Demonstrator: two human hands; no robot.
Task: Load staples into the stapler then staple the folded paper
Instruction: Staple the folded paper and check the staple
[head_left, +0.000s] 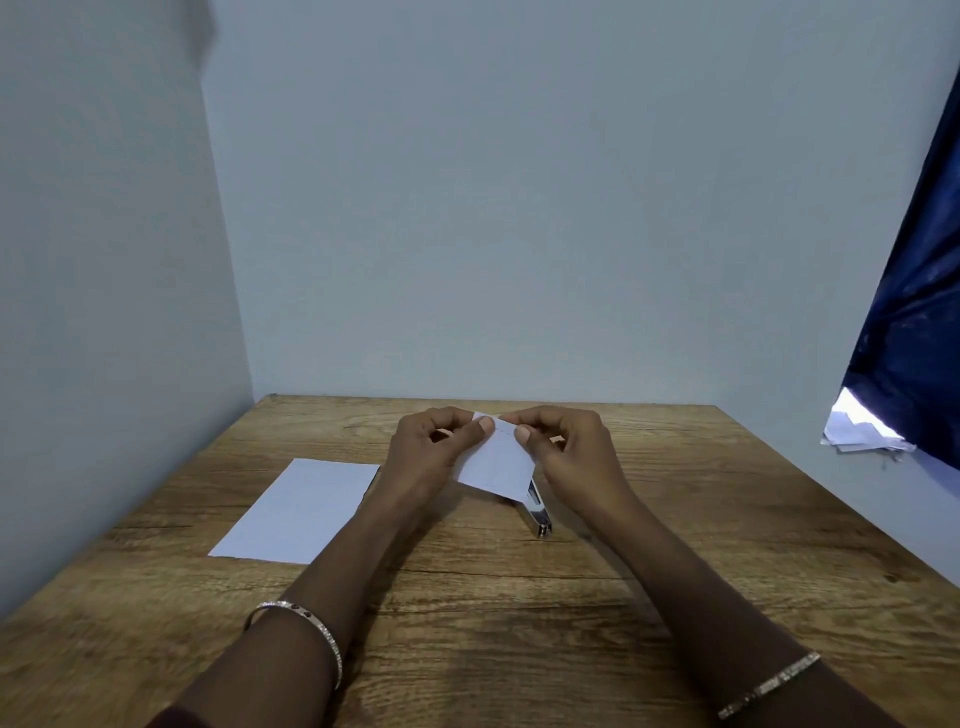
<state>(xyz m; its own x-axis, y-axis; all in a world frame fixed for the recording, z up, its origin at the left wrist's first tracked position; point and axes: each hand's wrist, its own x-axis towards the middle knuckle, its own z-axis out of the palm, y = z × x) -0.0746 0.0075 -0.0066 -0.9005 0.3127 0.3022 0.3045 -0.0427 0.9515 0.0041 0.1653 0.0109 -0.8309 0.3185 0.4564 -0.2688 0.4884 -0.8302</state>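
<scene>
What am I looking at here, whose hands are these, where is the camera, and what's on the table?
There is no machine here: a person works with bare hands. The single picture comes from a camera worn on the person's head, looking forward and down. The left hand and the right hand both pinch a folded paper near its top edge, holding it over a wooden table. A metal stapler lies on the table, partly hidden behind the paper's lower corner. To the left, a flat white sheet also lies on the table.
</scene>
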